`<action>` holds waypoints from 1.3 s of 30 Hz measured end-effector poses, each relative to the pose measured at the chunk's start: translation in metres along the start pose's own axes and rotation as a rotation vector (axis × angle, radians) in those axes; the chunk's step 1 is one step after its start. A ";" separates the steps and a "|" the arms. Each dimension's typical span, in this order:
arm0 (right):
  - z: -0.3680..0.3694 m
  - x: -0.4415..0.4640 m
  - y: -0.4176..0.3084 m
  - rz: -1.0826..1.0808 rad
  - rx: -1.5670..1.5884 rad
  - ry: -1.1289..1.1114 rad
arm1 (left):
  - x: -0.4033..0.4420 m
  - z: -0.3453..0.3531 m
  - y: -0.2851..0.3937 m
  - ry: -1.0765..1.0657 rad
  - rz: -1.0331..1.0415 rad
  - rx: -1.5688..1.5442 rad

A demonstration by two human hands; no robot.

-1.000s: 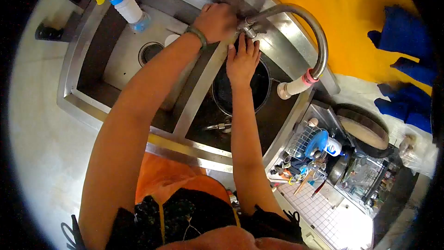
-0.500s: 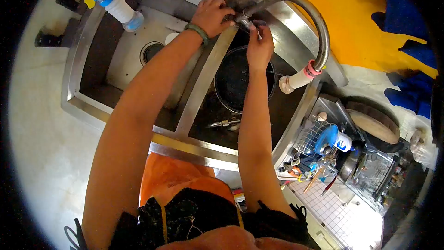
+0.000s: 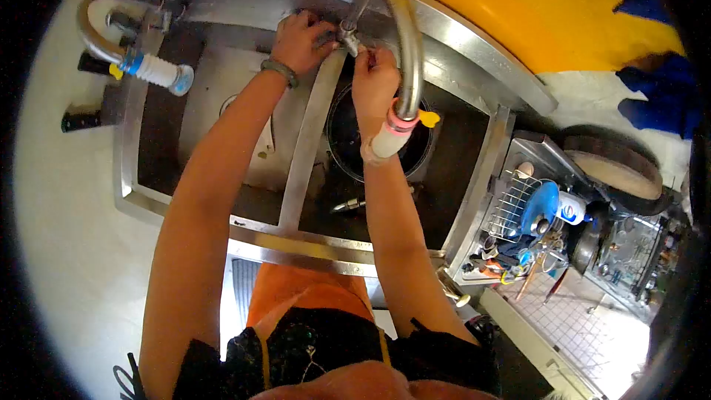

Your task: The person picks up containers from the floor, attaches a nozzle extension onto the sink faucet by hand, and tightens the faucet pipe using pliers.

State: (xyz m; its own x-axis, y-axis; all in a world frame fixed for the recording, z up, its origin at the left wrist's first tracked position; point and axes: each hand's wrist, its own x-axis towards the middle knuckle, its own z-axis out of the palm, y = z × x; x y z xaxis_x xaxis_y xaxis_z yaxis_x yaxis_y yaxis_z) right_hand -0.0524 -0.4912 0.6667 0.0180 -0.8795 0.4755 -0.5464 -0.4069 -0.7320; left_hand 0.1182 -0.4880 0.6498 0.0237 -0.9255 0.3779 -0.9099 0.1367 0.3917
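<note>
A curved metal faucet (image 3: pixel 404 26) with a pink-collared white nozzle (image 3: pixel 390 137) rises behind the divider of a double sink (image 3: pixel 304 148). Its spout arches over my right forearm. At the faucet's base, my left hand (image 3: pixel 300 48) has its fingers curled against the left side of the fitting (image 3: pixel 346 35). On the other side, my right hand (image 3: pixel 378 74) pinches the short metal part that sticks out toward me. The fingers partly hide the fitting. Below my right hand, a dark round pan or basin (image 3: pixel 341 141) sits in the right bowl, near a loose metal tap (image 3: pixel 348 205).
At the left stands a second faucet (image 3: pixel 96 33) with a blue-collared nozzle (image 3: pixel 159 74). A pale long-handled thing (image 3: pixel 267 137) lies in the left bowl. To the right are a wire rack (image 3: pixel 511 207), a blue lid (image 3: pixel 541 207), a white bottle (image 3: pixel 570 209) and a round wooden board (image 3: pixel 618 170).
The faucet's spout has swung from right of my right arm to above it. Both hands remain at the faucet's base. The whole view has shifted, bringing more of the left faucet into sight.
</note>
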 end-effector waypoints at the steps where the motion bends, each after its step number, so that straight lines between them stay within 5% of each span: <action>1: 0.004 -0.001 0.008 0.009 -0.019 -0.019 | 0.000 -0.002 0.001 0.008 0.008 0.001; 3: 0.002 0.003 0.014 0.094 0.018 -0.173 | 0.000 -0.004 0.000 -0.003 0.004 0.021; 7: -0.011 0.014 0.007 -0.125 0.069 -0.131 | 0.002 0.000 0.001 -0.132 -0.135 -0.067; 9: -0.022 0.016 -0.007 0.040 0.062 -0.203 | -0.003 0.008 0.002 0.030 -0.049 -0.037; 15: -0.013 0.008 -0.002 0.070 0.045 -0.148 | -0.014 0.014 0.022 0.088 -0.218 0.009; 16: -0.012 0.007 -0.004 0.090 0.032 -0.126 | -0.010 -0.002 0.039 0.094 -0.115 0.148; 19: -0.010 0.005 -0.006 0.091 0.052 -0.086 | -0.003 -0.010 0.040 0.121 -0.093 -0.166; 24: -0.008 0.000 -0.016 0.162 0.051 -0.085 | 0.001 -0.008 0.037 0.079 -0.019 -0.009; 31: -0.005 -0.006 -0.020 0.197 0.041 -0.040 | 0.000 -0.004 0.040 0.023 -0.202 -0.084; 39: -0.008 -0.014 -0.014 0.104 0.172 -0.102 | 0.001 -0.013 0.038 -0.032 -0.082 -0.023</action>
State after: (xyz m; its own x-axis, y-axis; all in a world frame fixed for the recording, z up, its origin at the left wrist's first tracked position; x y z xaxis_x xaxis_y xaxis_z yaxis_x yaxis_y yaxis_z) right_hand -0.0518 -0.4714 0.6746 0.0580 -0.9357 0.3481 -0.3993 -0.3413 -0.8509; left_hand 0.0890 -0.4787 0.6761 0.0843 -0.9448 0.3166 -0.8958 0.0673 0.4393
